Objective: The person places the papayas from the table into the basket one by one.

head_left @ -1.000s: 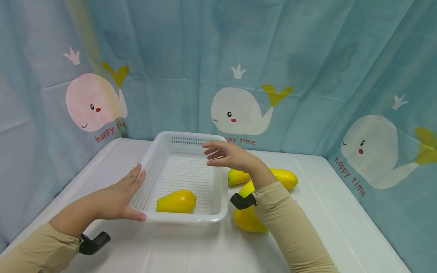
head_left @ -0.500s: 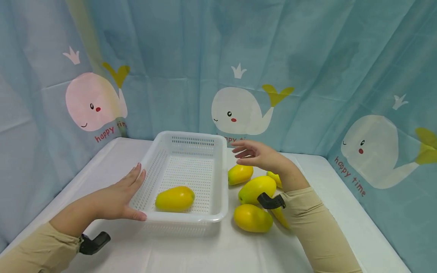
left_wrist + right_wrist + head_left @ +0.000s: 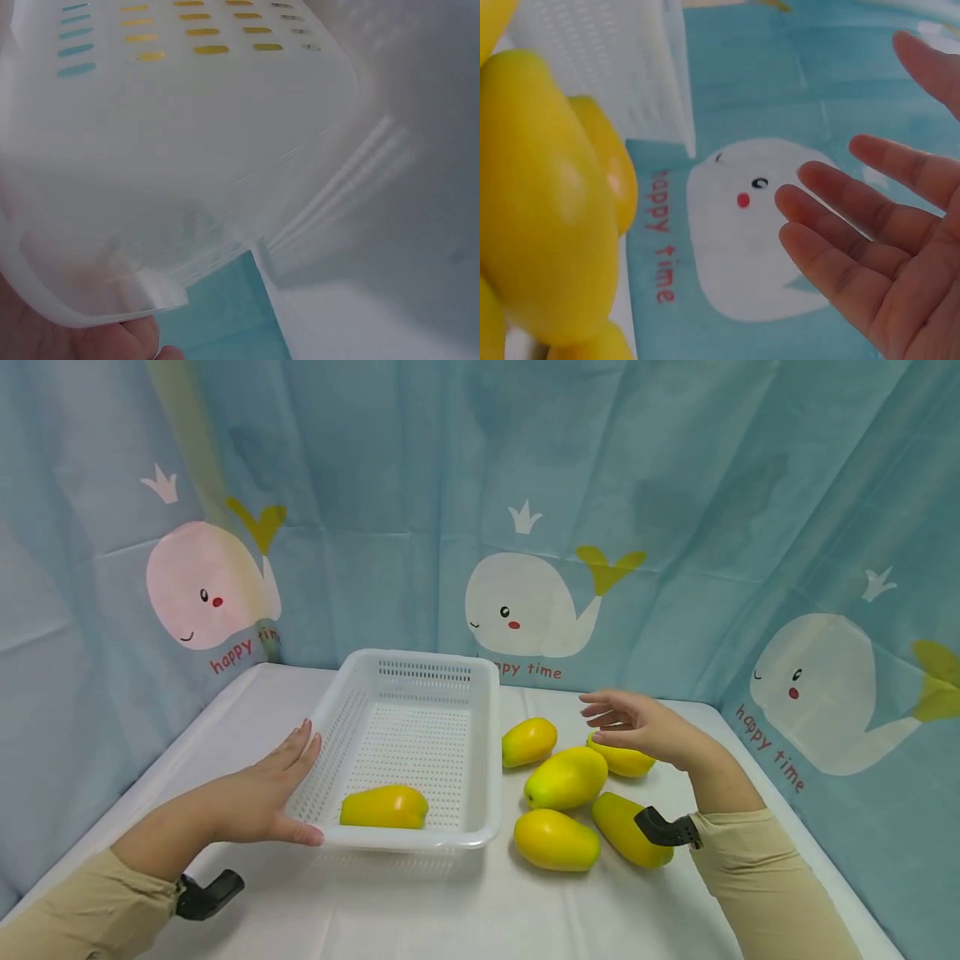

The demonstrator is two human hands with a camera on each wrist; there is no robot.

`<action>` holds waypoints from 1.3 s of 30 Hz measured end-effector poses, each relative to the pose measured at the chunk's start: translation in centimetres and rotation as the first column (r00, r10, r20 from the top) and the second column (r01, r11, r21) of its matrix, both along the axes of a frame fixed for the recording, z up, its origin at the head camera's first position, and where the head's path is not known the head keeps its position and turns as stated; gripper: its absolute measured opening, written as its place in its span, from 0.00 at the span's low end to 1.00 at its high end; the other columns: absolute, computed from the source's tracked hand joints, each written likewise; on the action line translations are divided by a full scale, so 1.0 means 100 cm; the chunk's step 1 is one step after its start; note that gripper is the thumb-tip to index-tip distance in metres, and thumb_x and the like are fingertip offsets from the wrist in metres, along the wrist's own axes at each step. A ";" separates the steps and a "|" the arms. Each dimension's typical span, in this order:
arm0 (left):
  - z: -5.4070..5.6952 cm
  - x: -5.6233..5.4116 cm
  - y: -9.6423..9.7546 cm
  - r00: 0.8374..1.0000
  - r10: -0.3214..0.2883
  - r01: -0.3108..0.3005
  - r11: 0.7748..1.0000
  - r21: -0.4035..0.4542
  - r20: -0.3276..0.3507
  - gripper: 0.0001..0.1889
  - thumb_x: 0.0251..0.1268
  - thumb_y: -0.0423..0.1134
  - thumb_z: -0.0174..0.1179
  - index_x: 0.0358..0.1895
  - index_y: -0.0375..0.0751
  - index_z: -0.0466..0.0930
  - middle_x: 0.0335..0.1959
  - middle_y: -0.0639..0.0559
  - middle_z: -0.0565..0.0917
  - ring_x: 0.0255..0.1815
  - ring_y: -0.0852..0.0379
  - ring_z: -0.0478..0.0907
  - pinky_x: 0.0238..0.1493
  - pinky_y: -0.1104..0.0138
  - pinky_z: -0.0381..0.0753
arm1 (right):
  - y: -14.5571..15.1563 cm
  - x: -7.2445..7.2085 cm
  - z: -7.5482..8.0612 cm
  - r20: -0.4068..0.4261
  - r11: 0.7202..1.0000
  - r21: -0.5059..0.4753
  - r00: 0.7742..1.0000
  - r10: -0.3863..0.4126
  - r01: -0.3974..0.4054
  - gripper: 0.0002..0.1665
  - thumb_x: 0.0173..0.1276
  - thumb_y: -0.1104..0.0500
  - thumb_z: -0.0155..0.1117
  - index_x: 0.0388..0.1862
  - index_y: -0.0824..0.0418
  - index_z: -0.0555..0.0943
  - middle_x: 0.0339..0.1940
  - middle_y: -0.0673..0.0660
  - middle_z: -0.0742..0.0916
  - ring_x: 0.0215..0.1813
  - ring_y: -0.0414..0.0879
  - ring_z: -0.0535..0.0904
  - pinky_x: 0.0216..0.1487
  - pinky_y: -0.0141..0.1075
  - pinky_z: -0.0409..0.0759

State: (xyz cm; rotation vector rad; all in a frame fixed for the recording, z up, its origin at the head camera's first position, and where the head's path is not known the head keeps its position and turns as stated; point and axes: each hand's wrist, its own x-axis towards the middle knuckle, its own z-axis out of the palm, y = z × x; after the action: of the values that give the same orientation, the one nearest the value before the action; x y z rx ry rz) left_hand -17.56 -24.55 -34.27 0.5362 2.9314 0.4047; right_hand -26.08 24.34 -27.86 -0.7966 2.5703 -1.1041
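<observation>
A white perforated plastic basket [image 3: 416, 837] stands on the table with one yellow papaya [image 3: 384, 807] lying at its near end. My left hand [image 3: 251, 797] rests at the basket's near left corner, fingers stretched along the left side and thumb at the front rim. In the left wrist view, part of that hand [image 3: 112, 341] shows beside the rim. Over the far right papaya [image 3: 626, 762] hovers my right hand [image 3: 648, 727], holding nothing. Its fingers are spread and slightly bent in the right wrist view, with a large papaya [image 3: 547, 202] off to the left.
Several more papayas lie right of the basket, among them a middle one [image 3: 566, 778], a near one [image 3: 557, 841], a right one [image 3: 630, 831] and one by the basket wall [image 3: 529, 742]. A blue whale-print curtain [image 3: 390, 527] surrounds the white table [image 3: 420, 918].
My right hand has moved right, from above the basket's right rim to over the far right papaya. The papaya in the basket has rocked slightly. My left hand has stayed in place.
</observation>
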 end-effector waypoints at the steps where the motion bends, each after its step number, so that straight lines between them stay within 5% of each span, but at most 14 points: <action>1: 0.000 0.000 0.000 1.000 -0.001 0.001 1.000 -0.002 -0.003 0.69 0.30 0.74 0.61 0.71 0.33 0.36 0.72 0.38 0.30 0.71 0.36 0.37 0.59 0.40 0.55 | 0.005 0.002 -0.002 -0.001 1.000 0.003 1.000 -0.011 0.011 0.34 0.62 0.51 0.63 0.65 0.56 0.65 0.59 0.60 0.75 0.58 0.55 0.73 0.54 0.42 0.75; 19: 0.002 0.002 -0.001 1.000 0.001 -0.001 1.000 0.005 0.010 0.69 0.31 0.74 0.61 0.71 0.34 0.35 0.72 0.38 0.30 0.71 0.36 0.37 0.59 0.40 0.54 | 0.052 0.030 -0.039 0.072 0.996 -0.002 0.994 -0.088 0.089 0.33 0.62 0.53 0.62 0.65 0.58 0.65 0.61 0.66 0.73 0.60 0.63 0.69 0.51 0.38 0.77; 39: 0.001 0.003 0.000 1.000 -0.021 0.022 1.000 0.004 -0.008 0.68 0.32 0.74 0.60 0.71 0.33 0.36 0.72 0.36 0.32 0.72 0.37 0.37 0.61 0.41 0.54 | 0.065 0.045 -0.078 0.163 0.990 0.080 0.978 -0.128 0.116 0.36 0.61 0.52 0.64 0.65 0.59 0.64 0.62 0.69 0.70 0.60 0.64 0.69 0.53 0.54 0.73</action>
State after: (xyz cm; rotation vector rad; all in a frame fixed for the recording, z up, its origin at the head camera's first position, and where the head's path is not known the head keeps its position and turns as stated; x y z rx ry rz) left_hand -17.30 -24.58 -34.13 0.5707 2.9304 0.4071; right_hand -21.62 30.87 -35.64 -0.5117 2.5276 -1.0596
